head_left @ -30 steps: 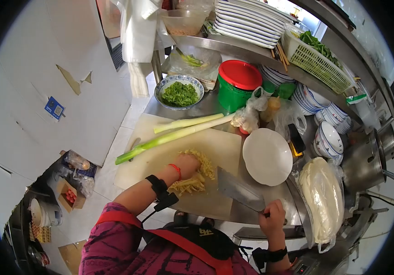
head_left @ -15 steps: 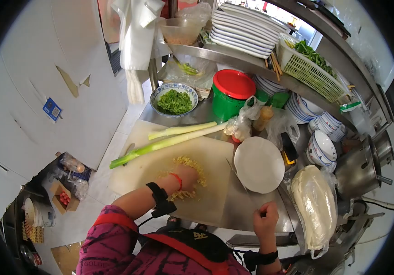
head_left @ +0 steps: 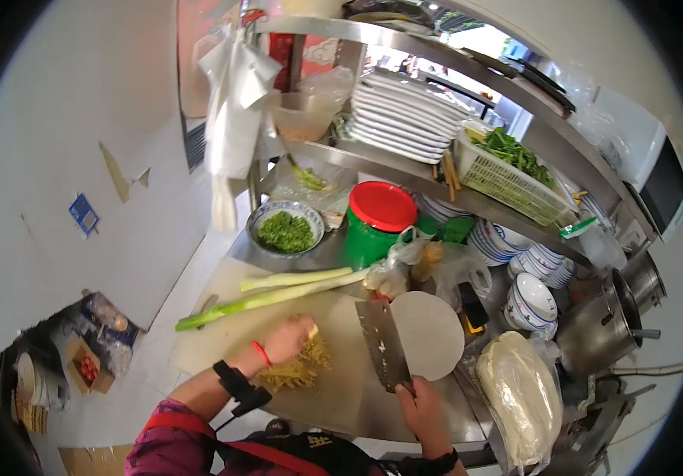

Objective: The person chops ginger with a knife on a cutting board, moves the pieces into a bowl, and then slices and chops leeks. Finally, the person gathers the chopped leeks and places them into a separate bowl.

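Observation:
My left hand (head_left: 287, 341) is over the upper left of a pile of chopped yellow pieces (head_left: 302, 369) on the white cutting board (head_left: 341, 397), its fingers curled round a small pale piece. At the right, my right hand (head_left: 421, 404) grips the handle of a cleaver (head_left: 383, 345), whose wide blade points away from me and overlaps the left edge of a white round plate (head_left: 429, 337). Two long leek stalks (head_left: 278, 300) lie across the board's far side. Past them stands a patterned bowl of chopped greens (head_left: 286, 232).
Behind the board are a green tub with a red lid (head_left: 382, 208) and plastic bags. Stacked bowls (head_left: 530, 301) and a metal pot (head_left: 605, 321) stand to the right, beside bagged dough (head_left: 520, 397). A shelf above holds stacked plates (head_left: 405, 115) and a greens basket (head_left: 512, 178).
My right hand has taken hold of the cleaver and lifted it beside the plate. My left hand has shifted to the pile's upper left. The view has tilted upward.

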### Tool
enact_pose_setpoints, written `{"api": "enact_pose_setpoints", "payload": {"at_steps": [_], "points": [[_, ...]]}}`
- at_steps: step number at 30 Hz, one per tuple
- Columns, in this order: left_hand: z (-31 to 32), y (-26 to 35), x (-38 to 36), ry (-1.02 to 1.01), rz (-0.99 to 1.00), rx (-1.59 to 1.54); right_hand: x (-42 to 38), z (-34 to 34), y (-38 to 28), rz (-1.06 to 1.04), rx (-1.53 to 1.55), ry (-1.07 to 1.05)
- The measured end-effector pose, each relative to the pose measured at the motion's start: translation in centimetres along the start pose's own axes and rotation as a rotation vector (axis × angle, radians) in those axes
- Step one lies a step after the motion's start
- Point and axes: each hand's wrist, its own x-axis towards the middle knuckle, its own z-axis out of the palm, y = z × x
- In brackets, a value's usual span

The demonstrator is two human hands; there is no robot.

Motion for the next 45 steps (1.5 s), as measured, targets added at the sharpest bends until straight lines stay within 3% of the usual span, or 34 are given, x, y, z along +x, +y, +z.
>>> {"api": "enact_pose_setpoints", "payload": {"at_steps": [1,3,5,6,8,9,11,16,20,22,24,29,34,45], "points": [[-1.3,-0.2,-0.6,-0.062,-0.215,-0.127,0.5,0.6,-0.1,0.064,-0.019,-0.140],[-4.0,-2.0,-2.8,0.107,-0.146,-0.181,1.3,2.2,-1.0,0.133,-0.032,-0.336],[-7.1,-3.3,-6.0,0.034,-0.310,-0.290,1.7,4.9,-2.6,-0.060,0.076,-0.527],[-7.7,-4.4,-7.9,0.096,-0.434,-0.441,1.6,6.7,-2.9,-0.099,0.051,-0.608],[-9.9,-4.8,-11.6,0.122,-0.464,-0.364,1.5,10.1,-3.7,-0.303,0.084,-0.708],[-10.3,-5.2,-13.3,0.131,-0.491,-0.358,1.6,11.3,-4.4,-0.314,0.095,-0.732],[-9.8,-5.5,-16.4,0.230,-0.357,-0.087,1.7,12.8,-5.5,-0.319,-0.007,-0.828],[-5.2,-3.6,-18.2,0.449,-0.186,0.114,3.8,14.9,-4.1,-0.265,-0.122,-0.754],[1.7,-3.5,-17.1,0.342,0.070,0.131,4.6,14.6,-4.3,-0.336,-0.099,-0.637],[2.7,-2.6,-16.4,0.213,0.108,0.146,4.1,13.7,-6.2,-0.288,-0.127,-0.680],[2.5,-2.6,-16.1,0.196,0.107,0.143,3.5,13.6,-6.7,-0.229,-0.155,-0.723],[3.2,-4.0,-16.4,0.043,0.119,0.084,1.7,14.5,-6.4,-0.441,-0.147,-0.711],[4.0,-3.7,-16.0,0.141,0.134,0.145,1.6,14.8,-7.2,-0.446,-0.230,-0.742],[4.5,-4.2,-16.5,0.144,0.152,0.094,2.6,15.9,-8.9,-0.397,-0.245,-0.808]]}}
